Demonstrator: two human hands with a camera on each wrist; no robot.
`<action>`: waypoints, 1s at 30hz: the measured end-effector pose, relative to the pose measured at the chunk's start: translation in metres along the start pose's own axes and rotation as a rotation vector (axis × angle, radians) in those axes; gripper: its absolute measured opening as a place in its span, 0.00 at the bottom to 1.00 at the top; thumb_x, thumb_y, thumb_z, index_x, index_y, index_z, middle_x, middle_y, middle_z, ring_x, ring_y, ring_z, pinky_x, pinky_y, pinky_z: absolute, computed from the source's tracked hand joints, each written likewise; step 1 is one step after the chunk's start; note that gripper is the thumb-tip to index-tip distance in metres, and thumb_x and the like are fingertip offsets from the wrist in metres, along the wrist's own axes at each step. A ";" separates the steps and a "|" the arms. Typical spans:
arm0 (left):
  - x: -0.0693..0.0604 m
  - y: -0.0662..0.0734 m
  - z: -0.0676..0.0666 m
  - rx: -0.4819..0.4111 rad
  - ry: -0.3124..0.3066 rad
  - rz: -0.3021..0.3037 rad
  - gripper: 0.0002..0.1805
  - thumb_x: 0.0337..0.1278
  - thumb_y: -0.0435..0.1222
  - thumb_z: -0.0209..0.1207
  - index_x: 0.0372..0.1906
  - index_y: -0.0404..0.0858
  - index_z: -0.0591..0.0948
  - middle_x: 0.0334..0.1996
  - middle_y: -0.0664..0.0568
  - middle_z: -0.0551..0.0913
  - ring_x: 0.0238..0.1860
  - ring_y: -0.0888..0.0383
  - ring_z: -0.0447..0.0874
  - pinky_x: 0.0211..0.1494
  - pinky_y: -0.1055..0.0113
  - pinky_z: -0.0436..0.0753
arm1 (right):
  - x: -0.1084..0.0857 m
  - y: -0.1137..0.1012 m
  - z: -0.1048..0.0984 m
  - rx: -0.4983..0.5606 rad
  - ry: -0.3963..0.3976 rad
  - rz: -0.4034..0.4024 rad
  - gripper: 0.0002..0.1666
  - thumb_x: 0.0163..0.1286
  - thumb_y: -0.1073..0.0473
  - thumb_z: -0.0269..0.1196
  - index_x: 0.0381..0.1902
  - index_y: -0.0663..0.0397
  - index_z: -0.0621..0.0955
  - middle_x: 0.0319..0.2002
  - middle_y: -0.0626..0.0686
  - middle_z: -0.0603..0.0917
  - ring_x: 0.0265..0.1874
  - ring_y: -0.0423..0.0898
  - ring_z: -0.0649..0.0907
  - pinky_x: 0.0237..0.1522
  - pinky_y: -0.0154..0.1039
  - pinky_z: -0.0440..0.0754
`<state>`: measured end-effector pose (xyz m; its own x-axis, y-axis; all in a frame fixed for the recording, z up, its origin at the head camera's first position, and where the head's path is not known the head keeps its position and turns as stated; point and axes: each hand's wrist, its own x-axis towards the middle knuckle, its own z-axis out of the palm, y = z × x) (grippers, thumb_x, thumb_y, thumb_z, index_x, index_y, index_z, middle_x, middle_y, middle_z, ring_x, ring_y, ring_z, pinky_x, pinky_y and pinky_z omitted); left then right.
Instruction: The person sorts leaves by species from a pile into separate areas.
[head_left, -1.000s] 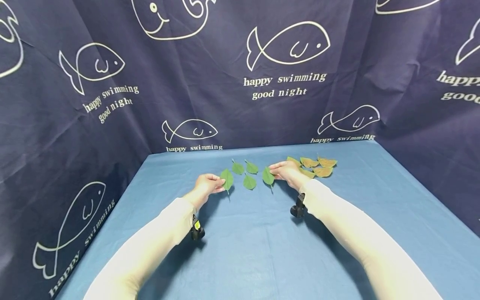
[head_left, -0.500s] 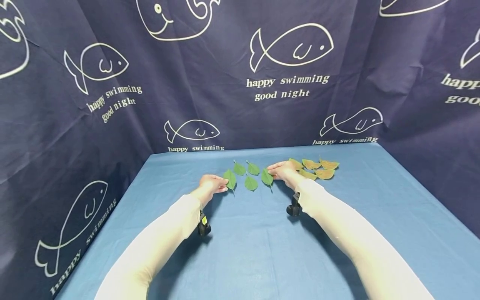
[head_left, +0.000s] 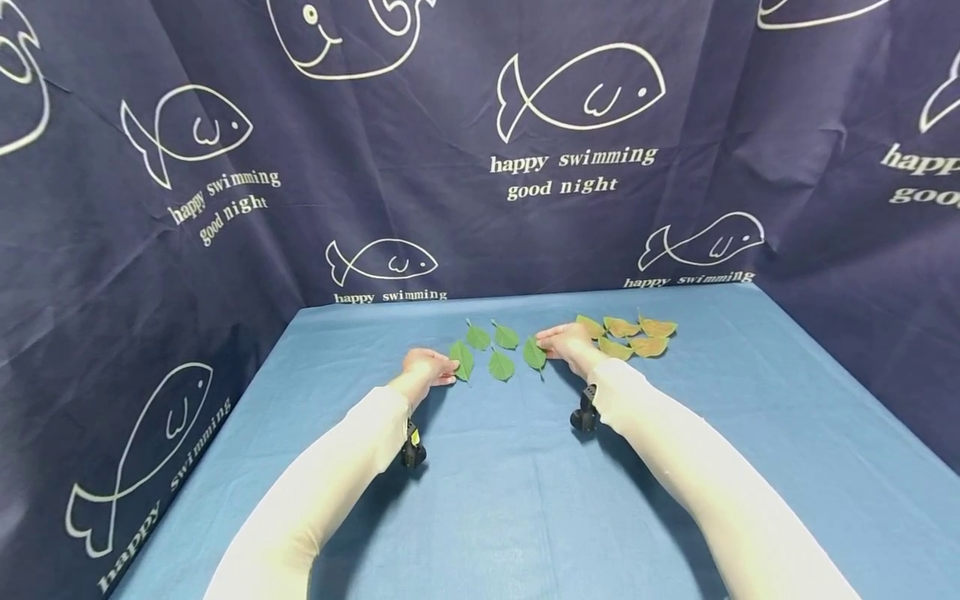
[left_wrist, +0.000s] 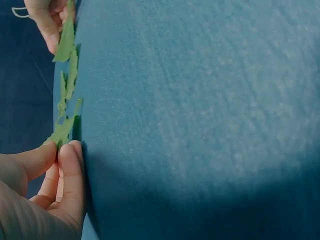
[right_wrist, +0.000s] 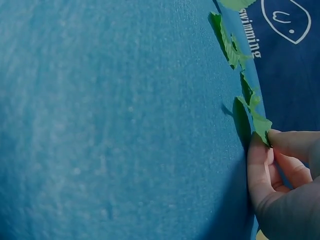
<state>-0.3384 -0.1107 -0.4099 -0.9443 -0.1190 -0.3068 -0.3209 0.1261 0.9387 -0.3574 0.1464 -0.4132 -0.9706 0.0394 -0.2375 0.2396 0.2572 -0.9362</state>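
Between thumb and fingers my left hand (head_left: 430, 367) pinches the edge of a green leaf (head_left: 462, 361). My right hand (head_left: 570, 342) pinches another green leaf (head_left: 535, 353) by its right edge. In the right wrist view, a shadow lies beside that leaf (right_wrist: 261, 123), which is tilted up from the cloth. Three more green leaves lie between the hands: one at the back left (head_left: 477, 337), one at the back right (head_left: 506, 337) and one in front (head_left: 501, 365). The left wrist view shows the left hand's leaf (left_wrist: 62, 131) edge-on at the fingertips.
Several yellow-brown leaves (head_left: 649, 346) lie grouped on the table just right of the right hand. Blue cloth (head_left: 510, 483) covers the table. Dark curtains with white fish drawings (head_left: 577, 87) stand behind it and at both sides.
My left hand has moved slightly right with its leaf, closer to the middle leaves. The right hand and its leaf have shifted slightly left. The other leaves keep their arrangement.
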 end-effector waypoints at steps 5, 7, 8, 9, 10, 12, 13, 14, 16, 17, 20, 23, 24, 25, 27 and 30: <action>0.001 0.002 0.005 0.102 0.051 -0.018 0.07 0.50 0.25 0.67 0.34 0.26 0.82 0.26 0.44 0.85 0.18 0.61 0.81 0.36 0.66 0.88 | 0.001 0.000 0.000 -0.019 -0.008 -0.035 0.18 0.69 0.67 0.59 0.56 0.67 0.80 0.60 0.64 0.78 0.56 0.58 0.81 0.59 0.45 0.79; 0.005 0.002 0.006 0.153 0.077 -0.050 0.08 0.51 0.26 0.68 0.36 0.27 0.83 0.29 0.41 0.87 0.20 0.60 0.81 0.36 0.65 0.88 | 0.001 0.001 0.001 -0.031 -0.011 -0.039 0.18 0.69 0.67 0.60 0.55 0.67 0.80 0.60 0.65 0.78 0.55 0.58 0.81 0.59 0.45 0.80; 0.008 0.002 0.007 0.177 0.089 -0.061 0.08 0.50 0.26 0.68 0.36 0.27 0.84 0.30 0.40 0.87 0.20 0.59 0.82 0.35 0.65 0.88 | 0.001 0.002 0.002 -0.037 -0.011 -0.037 0.18 0.69 0.67 0.60 0.55 0.67 0.80 0.60 0.64 0.78 0.55 0.58 0.82 0.59 0.45 0.80; 0.011 0.001 0.008 0.198 0.101 -0.071 0.08 0.50 0.26 0.68 0.36 0.26 0.84 0.31 0.38 0.87 0.20 0.58 0.82 0.35 0.65 0.88 | 0.001 0.002 0.003 -0.040 -0.013 -0.039 0.18 0.69 0.67 0.60 0.55 0.67 0.80 0.60 0.65 0.78 0.55 0.58 0.82 0.58 0.45 0.80; 0.013 0.000 0.009 0.213 0.110 -0.078 0.08 0.50 0.26 0.68 0.37 0.26 0.84 0.31 0.37 0.87 0.21 0.57 0.83 0.34 0.64 0.88 | 0.001 0.003 0.003 -0.045 -0.010 -0.041 0.18 0.69 0.67 0.60 0.55 0.67 0.80 0.60 0.65 0.78 0.54 0.58 0.82 0.58 0.45 0.80; 0.021 -0.004 0.010 0.233 0.109 -0.068 0.07 0.49 0.25 0.68 0.34 0.25 0.84 0.28 0.37 0.87 0.20 0.55 0.84 0.30 0.64 0.87 | 0.001 0.003 0.004 -0.038 0.002 -0.041 0.17 0.69 0.67 0.60 0.54 0.68 0.81 0.59 0.65 0.78 0.54 0.59 0.82 0.58 0.45 0.80; 0.023 -0.004 0.011 0.245 0.111 -0.070 0.07 0.49 0.25 0.68 0.33 0.25 0.84 0.27 0.37 0.86 0.20 0.54 0.85 0.29 0.65 0.87 | 0.001 0.003 0.005 -0.036 0.009 -0.045 0.17 0.69 0.68 0.60 0.54 0.68 0.81 0.59 0.65 0.78 0.54 0.59 0.82 0.58 0.45 0.80; 0.024 -0.004 0.011 0.258 0.116 -0.065 0.07 0.49 0.25 0.68 0.33 0.25 0.84 0.26 0.37 0.86 0.19 0.54 0.85 0.28 0.65 0.87 | 0.001 0.003 0.005 -0.032 0.016 -0.048 0.17 0.69 0.68 0.60 0.54 0.68 0.81 0.59 0.65 0.78 0.54 0.59 0.82 0.58 0.45 0.80; 0.024 -0.003 0.012 0.268 0.129 -0.071 0.08 0.48 0.26 0.69 0.34 0.25 0.84 0.26 0.36 0.86 0.18 0.54 0.85 0.28 0.64 0.87 | 0.001 0.002 0.006 -0.029 0.027 -0.048 0.17 0.68 0.69 0.60 0.53 0.68 0.81 0.59 0.65 0.79 0.53 0.59 0.83 0.58 0.45 0.80; 0.023 -0.002 0.012 0.266 0.141 -0.076 0.09 0.48 0.26 0.69 0.35 0.25 0.84 0.25 0.36 0.86 0.16 0.55 0.84 0.27 0.65 0.87 | 0.001 0.003 0.007 -0.026 0.033 -0.043 0.16 0.68 0.69 0.60 0.53 0.68 0.81 0.59 0.65 0.79 0.53 0.59 0.83 0.57 0.46 0.81; 0.017 0.002 0.011 0.274 0.174 -0.088 0.11 0.49 0.26 0.69 0.38 0.25 0.82 0.25 0.36 0.86 0.12 0.58 0.80 0.25 0.67 0.86 | 0.002 0.002 0.008 -0.031 0.049 -0.030 0.16 0.67 0.70 0.60 0.52 0.67 0.82 0.58 0.64 0.80 0.52 0.58 0.83 0.57 0.45 0.81; 0.014 0.004 0.009 0.277 0.178 -0.076 0.12 0.50 0.26 0.68 0.39 0.24 0.81 0.23 0.38 0.85 0.09 0.61 0.76 0.22 0.69 0.85 | 0.003 0.001 0.009 -0.063 0.073 -0.026 0.14 0.66 0.69 0.61 0.50 0.66 0.83 0.56 0.63 0.81 0.49 0.57 0.85 0.55 0.45 0.82; 0.014 0.004 0.009 0.283 0.170 -0.068 0.12 0.50 0.26 0.68 0.39 0.24 0.81 0.22 0.38 0.85 0.09 0.61 0.76 0.22 0.69 0.85 | 0.003 0.001 0.009 -0.086 0.084 -0.029 0.14 0.66 0.69 0.62 0.49 0.65 0.84 0.56 0.63 0.81 0.48 0.56 0.85 0.54 0.45 0.82; 0.014 0.005 0.009 0.285 0.162 -0.062 0.12 0.50 0.26 0.68 0.39 0.24 0.81 0.22 0.39 0.85 0.09 0.61 0.76 0.23 0.69 0.85 | 0.003 0.000 0.010 -0.109 0.094 -0.032 0.14 0.66 0.68 0.62 0.48 0.65 0.84 0.55 0.63 0.82 0.47 0.56 0.85 0.53 0.45 0.83; 0.015 0.005 0.008 0.281 0.150 -0.054 0.12 0.50 0.27 0.68 0.40 0.23 0.82 0.20 0.40 0.83 0.10 0.61 0.76 0.24 0.68 0.85 | 0.004 -0.001 0.010 -0.157 0.114 -0.036 0.13 0.66 0.67 0.63 0.47 0.63 0.85 0.53 0.62 0.83 0.45 0.55 0.86 0.51 0.44 0.83; 0.016 0.003 0.008 0.286 0.141 -0.056 0.13 0.49 0.28 0.69 0.40 0.24 0.82 0.17 0.44 0.80 0.11 0.60 0.77 0.24 0.68 0.85 | 0.004 -0.001 0.011 -0.203 0.132 -0.028 0.11 0.65 0.66 0.63 0.45 0.61 0.86 0.51 0.61 0.84 0.42 0.54 0.85 0.48 0.44 0.83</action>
<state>-0.3550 -0.1046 -0.4131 -0.9115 -0.2665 -0.3131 -0.3985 0.3848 0.8325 -0.3612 0.1352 -0.4159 -0.9746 0.1522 -0.1641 0.2160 0.4479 -0.8676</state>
